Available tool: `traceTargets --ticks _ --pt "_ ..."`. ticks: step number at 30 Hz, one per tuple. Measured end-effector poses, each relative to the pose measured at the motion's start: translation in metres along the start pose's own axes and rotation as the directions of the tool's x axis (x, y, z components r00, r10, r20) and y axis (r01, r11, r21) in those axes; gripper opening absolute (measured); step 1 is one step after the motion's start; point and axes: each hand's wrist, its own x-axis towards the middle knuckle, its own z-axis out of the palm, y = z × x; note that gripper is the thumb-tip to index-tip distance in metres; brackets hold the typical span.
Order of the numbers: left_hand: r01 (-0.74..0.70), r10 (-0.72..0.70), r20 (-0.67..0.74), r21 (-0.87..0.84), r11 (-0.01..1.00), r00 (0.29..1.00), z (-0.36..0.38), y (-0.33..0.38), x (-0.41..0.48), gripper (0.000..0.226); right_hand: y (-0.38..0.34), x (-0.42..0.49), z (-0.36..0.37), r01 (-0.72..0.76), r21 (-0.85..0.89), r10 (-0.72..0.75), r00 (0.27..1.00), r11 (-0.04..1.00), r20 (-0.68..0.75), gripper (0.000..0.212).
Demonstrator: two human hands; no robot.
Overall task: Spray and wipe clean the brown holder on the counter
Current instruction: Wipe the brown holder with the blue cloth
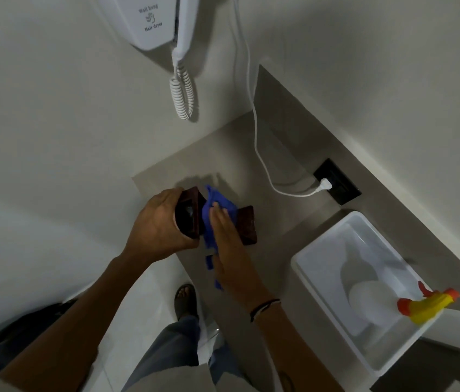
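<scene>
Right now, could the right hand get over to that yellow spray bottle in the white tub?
Probably yes: the spray bottle stands in the tub's near corner, nothing between it and the right hand, though that hand is pressing the blue cloth.

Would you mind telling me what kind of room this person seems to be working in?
Most likely a hotel or guest bathroom. A wall-mounted hair dryer with a coiled cord hangs above a grey vanity counter, and a wall socket sits beside it. A spray bottle rests in a white tub, suggesting housekeeping.
</scene>
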Motion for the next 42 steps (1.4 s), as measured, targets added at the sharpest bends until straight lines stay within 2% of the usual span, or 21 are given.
traceTargets --ticks 2,4,6,8,9,11,13,15,17,20,23,27,31,38,42 --pt "0.028 -0.028 -0.018 0.01 1.0 0.999 -0.002 0.0 -0.004 0.095 0.025 -0.002 -0.013 -0.158 -0.086 0.16 0.987 0.984 0.022 0.079" --pt "0.04 -0.039 -0.015 0.023 0.999 0.999 -0.001 0.004 -0.006 0.096 0.029 -0.003 -0.02 -0.272 0.087 0.275 0.961 0.958 -0.03 0.077" --pt "0.039 -0.039 -0.021 0.027 0.999 0.999 0.001 0.006 -0.003 0.096 0.004 0.004 -0.009 -0.183 0.227 0.206 0.975 0.957 -0.081 0.079" --pt "0.039 -0.039 -0.017 0.025 0.999 0.999 0.002 0.006 -0.002 0.098 -0.019 0.007 0.011 -0.008 0.223 0.033 0.994 0.975 -0.106 0.08" --pt "0.044 -0.043 -0.017 0.028 0.999 0.999 0.001 0.005 -0.002 0.099 -0.022 0.008 0.017 0.027 0.209 -0.006 0.995 0.978 -0.097 0.079" --pt "0.058 -0.058 -0.01 0.035 0.998 0.998 -0.002 0.001 -0.005 0.099 -0.003 0.008 0.014 -0.012 0.14 0.021 0.998 0.99 -0.065 0.079" --pt "0.056 -0.056 -0.006 0.043 0.998 0.998 -0.004 0.002 -0.006 0.102 0.028 0.0 -0.001 -0.152 0.031 0.153 0.988 0.988 -0.03 0.077" --pt "0.006 -0.006 0.005 0.067 0.998 1.0 -0.005 0.003 -0.004 0.11 0.049 -0.009 -0.019 -0.32 0.14 0.33 0.942 0.937 -0.054 0.07" --pt "-0.03 0.027 0.04 0.071 0.997 0.999 -0.01 0.007 0.001 0.116 0.054 -0.014 -0.032 -0.403 0.291 0.455 0.88 0.868 -0.137 0.065" --pt "-0.192 0.174 0.146 0.117 0.974 0.974 -0.017 0.017 0.02 0.119 0.057 -0.024 -0.043 -0.404 0.46 0.553 0.794 0.79 -0.253 0.06" --pt "-0.386 0.336 0.227 0.235 0.892 0.914 -0.017 0.037 0.044 0.113 0.053 -0.033 -0.05 -0.374 0.567 0.618 0.714 0.734 -0.328 0.058" --pt "-0.535 0.466 0.282 0.27 0.8 0.839 -0.014 0.06 0.064 0.104 0.05 -0.047 -0.056 -0.32 0.602 0.64 0.626 0.732 -0.446 0.059" --pt "-0.589 0.513 0.309 0.251 0.768 0.801 -0.006 0.07 0.068 0.103 0.059 -0.069 -0.067 -0.317 0.612 0.668 0.541 0.724 -0.51 0.058" --pt "-0.561 0.502 0.26 0.264 0.785 0.825 0.007 0.069 0.068 0.104 0.068 -0.092 -0.103 -0.28 0.555 0.613 0.493 0.783 -0.617 0.054" --pt "-0.561 0.508 0.242 0.275 0.781 0.827 0.013 0.064 0.069 0.105 0.078 -0.09 -0.119 -0.316 0.474 0.569 0.411 0.822 -0.712 0.051"
